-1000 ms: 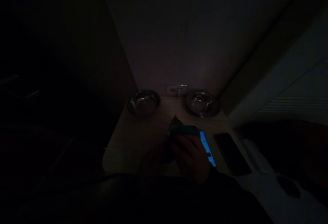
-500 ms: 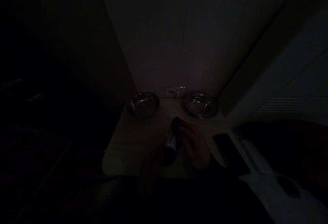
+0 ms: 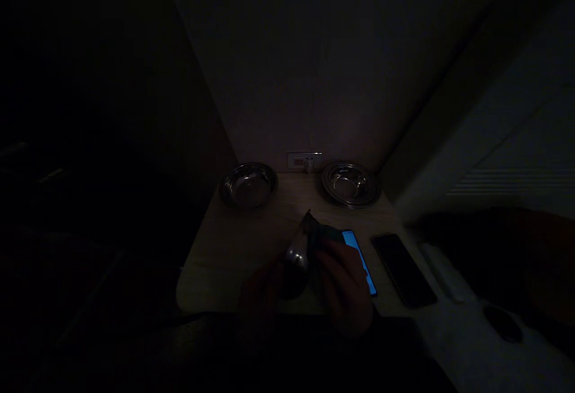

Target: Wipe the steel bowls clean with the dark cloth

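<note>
The scene is very dark. Near the front of the small table, a shiny metal bowl [image 3: 294, 270] is held tilted up on edge between my hands. My left hand [image 3: 260, 294] grips its left side, with the fingers closed on the rim. My right hand [image 3: 345, 279] is closed on a dark, greenish cloth [image 3: 326, 234] pressed against the bowl's other side; its fingertips are partly hidden. Just beyond my right hand, and partly covered by it, lies a phone with a lit blue screen [image 3: 362, 261].
A metal bowl [image 3: 248, 186] stands at the table's back left, and stacked metal dishes [image 3: 350, 184] at the back right. Behind them, a socket panel [image 3: 304, 160] sits on the wall. Right of my hand lies a dark phone [image 3: 404, 270], with a dark oval object [image 3: 503, 323] farther right.
My right hand has moved down and slightly right, uncovering the lit phone screen. The bowl has shifted slightly down and left, and more of the cloth shows.
</note>
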Demonstrator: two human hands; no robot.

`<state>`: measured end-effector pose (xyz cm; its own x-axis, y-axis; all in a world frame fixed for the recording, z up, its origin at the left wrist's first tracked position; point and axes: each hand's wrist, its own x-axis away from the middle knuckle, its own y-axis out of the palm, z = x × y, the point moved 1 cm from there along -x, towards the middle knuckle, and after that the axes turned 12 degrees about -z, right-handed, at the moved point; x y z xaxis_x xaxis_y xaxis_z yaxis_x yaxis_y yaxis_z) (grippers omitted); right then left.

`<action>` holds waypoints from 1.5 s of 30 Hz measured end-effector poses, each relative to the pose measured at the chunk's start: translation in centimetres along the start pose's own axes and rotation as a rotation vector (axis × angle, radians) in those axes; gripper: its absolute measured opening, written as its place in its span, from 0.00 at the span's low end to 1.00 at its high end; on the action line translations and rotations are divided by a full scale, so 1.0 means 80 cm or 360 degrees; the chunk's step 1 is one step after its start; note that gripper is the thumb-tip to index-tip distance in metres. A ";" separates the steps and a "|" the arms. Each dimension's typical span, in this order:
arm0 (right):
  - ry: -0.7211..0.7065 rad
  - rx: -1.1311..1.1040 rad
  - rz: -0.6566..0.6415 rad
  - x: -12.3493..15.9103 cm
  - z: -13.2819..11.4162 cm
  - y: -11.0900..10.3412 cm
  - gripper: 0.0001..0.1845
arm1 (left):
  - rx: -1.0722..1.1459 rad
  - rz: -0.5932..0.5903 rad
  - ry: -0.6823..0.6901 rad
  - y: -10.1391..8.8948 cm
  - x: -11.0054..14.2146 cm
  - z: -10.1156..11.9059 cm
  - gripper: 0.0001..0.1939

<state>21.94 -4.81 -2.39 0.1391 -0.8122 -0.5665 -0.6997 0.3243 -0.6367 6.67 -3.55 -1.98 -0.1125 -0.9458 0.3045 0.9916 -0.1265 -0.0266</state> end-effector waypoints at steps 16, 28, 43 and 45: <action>-0.0233 0.0208 -0.0206 -0.047 -0.008 -0.003 0.13 | -0.0080 0.0034 0.0094 -0.006 -0.001 -0.012 0.23; -0.0364 0.0230 -0.0269 -0.056 -0.015 0.007 0.12 | -0.0122 0.0088 0.0158 -0.013 -0.008 -0.011 0.23; -0.0036 -0.0152 -0.0292 -0.078 0.023 0.012 0.13 | -0.0076 0.0214 0.0132 -0.007 -0.004 -0.001 0.23; 0.0059 -0.0301 -0.0237 -0.082 0.036 0.017 0.12 | -0.0020 0.0298 0.0141 -0.005 -0.003 0.003 0.23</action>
<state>22.13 2.37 -1.04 0.2272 -0.8627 -0.4519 -0.7925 0.1058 -0.6006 6.35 -3.20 -1.77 0.0678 -0.9757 0.2083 0.9949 0.0507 -0.0868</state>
